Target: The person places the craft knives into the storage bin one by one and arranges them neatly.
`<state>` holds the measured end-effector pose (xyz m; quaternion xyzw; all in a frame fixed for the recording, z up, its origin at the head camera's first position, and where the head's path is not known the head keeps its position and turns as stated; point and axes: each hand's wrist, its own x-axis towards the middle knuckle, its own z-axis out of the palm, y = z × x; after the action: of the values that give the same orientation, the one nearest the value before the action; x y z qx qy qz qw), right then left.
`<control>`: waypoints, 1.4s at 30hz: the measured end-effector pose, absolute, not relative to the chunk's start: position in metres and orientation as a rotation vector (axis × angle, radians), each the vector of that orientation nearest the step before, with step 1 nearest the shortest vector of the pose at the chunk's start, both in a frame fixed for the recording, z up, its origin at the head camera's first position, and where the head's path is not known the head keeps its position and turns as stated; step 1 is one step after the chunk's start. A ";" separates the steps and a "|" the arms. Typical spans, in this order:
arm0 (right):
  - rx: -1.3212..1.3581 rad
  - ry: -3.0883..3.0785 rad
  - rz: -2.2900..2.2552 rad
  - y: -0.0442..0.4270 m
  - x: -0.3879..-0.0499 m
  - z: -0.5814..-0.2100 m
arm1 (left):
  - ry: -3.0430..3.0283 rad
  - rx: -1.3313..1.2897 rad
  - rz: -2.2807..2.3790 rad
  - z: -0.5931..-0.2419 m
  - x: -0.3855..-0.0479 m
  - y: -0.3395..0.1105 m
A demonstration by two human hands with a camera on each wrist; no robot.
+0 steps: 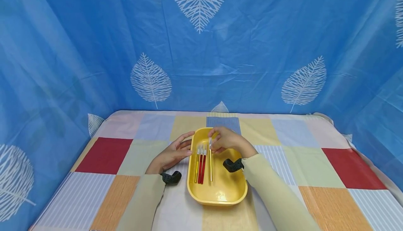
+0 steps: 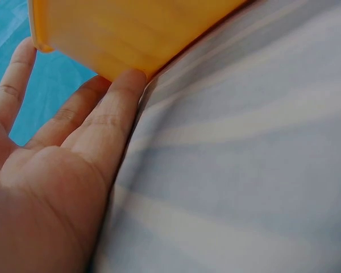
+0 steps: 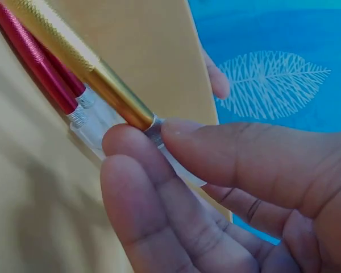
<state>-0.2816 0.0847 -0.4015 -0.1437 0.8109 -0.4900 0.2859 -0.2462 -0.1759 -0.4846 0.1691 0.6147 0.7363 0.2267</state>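
My right hand (image 1: pixel 228 141) pinches a gold pen-like tool (image 1: pixel 211 166) near its clear-capped end, over the inside of a yellow tray (image 1: pixel 220 202). In the right wrist view, thumb and fingers of the right hand (image 3: pixel 216 193) close on the silver collar of the gold tool (image 3: pixel 96 74). Left of it in the tray lie another gold tool (image 1: pixel 196 170) and red tools (image 1: pixel 203 168), side by side with clear caps at the far end. My left hand (image 1: pixel 171 154) has its fingers extended against the tray's left side; in the left wrist view its fingertips touch the tray's outer wall (image 2: pixel 125 40).
The tray stands on a patchwork cloth (image 1: pixel 145 157) covering the table. A blue curtain (image 1: pixel 233 70) with white leaf prints hangs behind and at both sides. A black wrist device (image 1: pixel 171 178) sits on the left wrist, and another (image 1: pixel 233 165) on the right.
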 end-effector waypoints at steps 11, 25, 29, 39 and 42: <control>-0.332 2.193 -1.203 0.076 -0.285 -0.411 | 1.687 0.471 2.037 -0.484 -0.246 -0.175; -0.318 2.258 -1.092 0.067 -0.283 -0.416 | 1.663 0.492 2.038 -0.487 -0.246 -0.177; -0.308 2.269 -1.079 0.066 -0.282 -0.416 | 1.666 0.485 2.045 -0.486 -0.246 -0.176; -0.300 2.337 -1.006 0.061 -0.281 -0.416 | 1.662 0.482 2.056 -0.485 -0.246 -0.176; -0.292 2.342 -0.996 0.061 -0.281 -0.415 | 1.656 0.487 2.057 -0.486 -0.246 -0.176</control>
<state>-0.2808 0.0615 -0.4152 -0.1093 0.8761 -0.3724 0.2860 -0.2455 -0.1762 -0.4855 0.1767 0.6008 0.7461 0.2262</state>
